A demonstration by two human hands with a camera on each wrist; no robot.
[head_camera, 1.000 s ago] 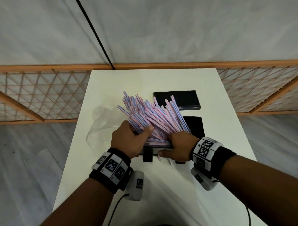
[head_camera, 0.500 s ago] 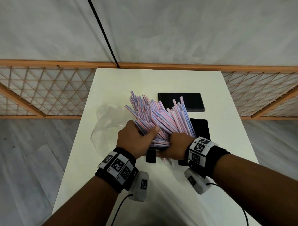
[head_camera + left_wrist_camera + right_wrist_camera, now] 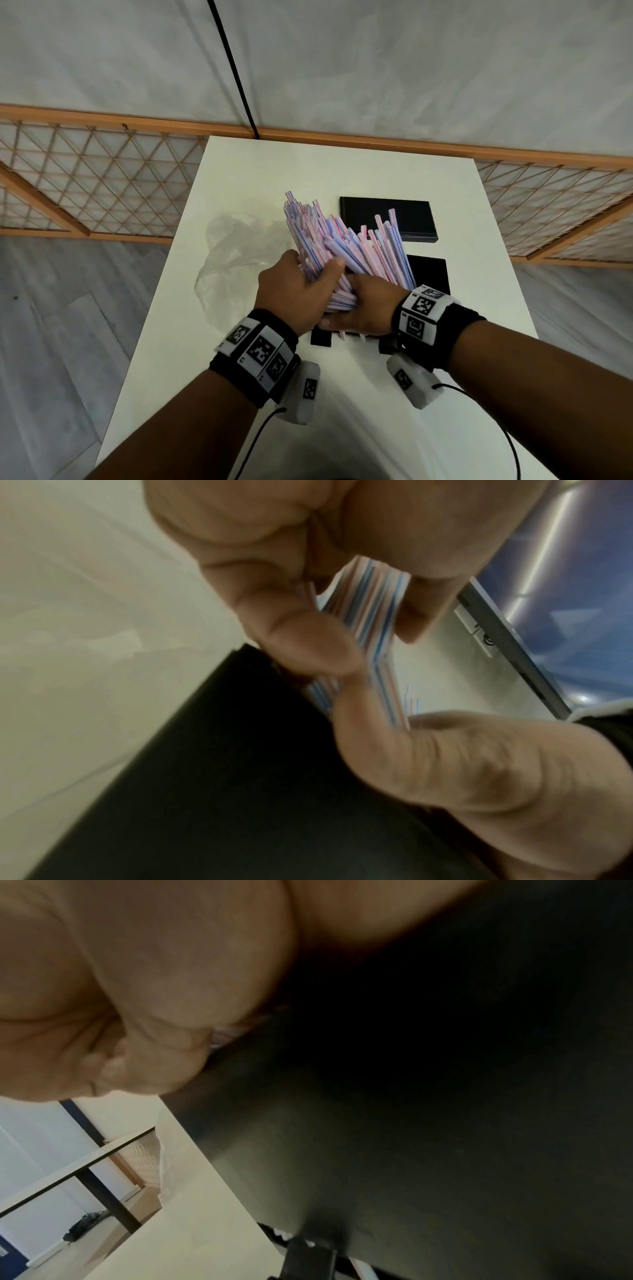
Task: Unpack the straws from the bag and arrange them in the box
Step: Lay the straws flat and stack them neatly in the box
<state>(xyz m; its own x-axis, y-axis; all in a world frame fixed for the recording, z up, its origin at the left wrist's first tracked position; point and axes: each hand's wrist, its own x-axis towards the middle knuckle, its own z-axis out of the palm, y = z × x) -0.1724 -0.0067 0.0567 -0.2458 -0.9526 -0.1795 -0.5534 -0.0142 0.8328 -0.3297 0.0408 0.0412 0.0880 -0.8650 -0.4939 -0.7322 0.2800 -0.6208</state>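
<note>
A thick bundle of pink, blue and white striped straws (image 3: 346, 250) fans up and away over the middle of the white table (image 3: 342, 171). My left hand (image 3: 298, 291) grips the bundle's near left side, thumb over the top. My right hand (image 3: 366, 308) holds the bundle's near end from the right and below. In the left wrist view the straws (image 3: 373, 620) run between curled fingers (image 3: 308, 642) above the black box (image 3: 222, 791). The black box (image 3: 430, 274) lies under both hands, mostly hidden. The right wrist view shows my palm (image 3: 137, 974) against the dark box (image 3: 445, 1123).
An empty clear plastic bag (image 3: 236, 257) lies crumpled on the table's left side. A flat black lid (image 3: 387, 219) rests farther back, right of centre. Wooden lattice railings (image 3: 102, 192) border the table's far side. Cables trail from my wrist units near the front edge.
Both hands have drawn the bundle tighter and tilted it more upright; the left part of the fan has swung right, narrowing the spread.
</note>
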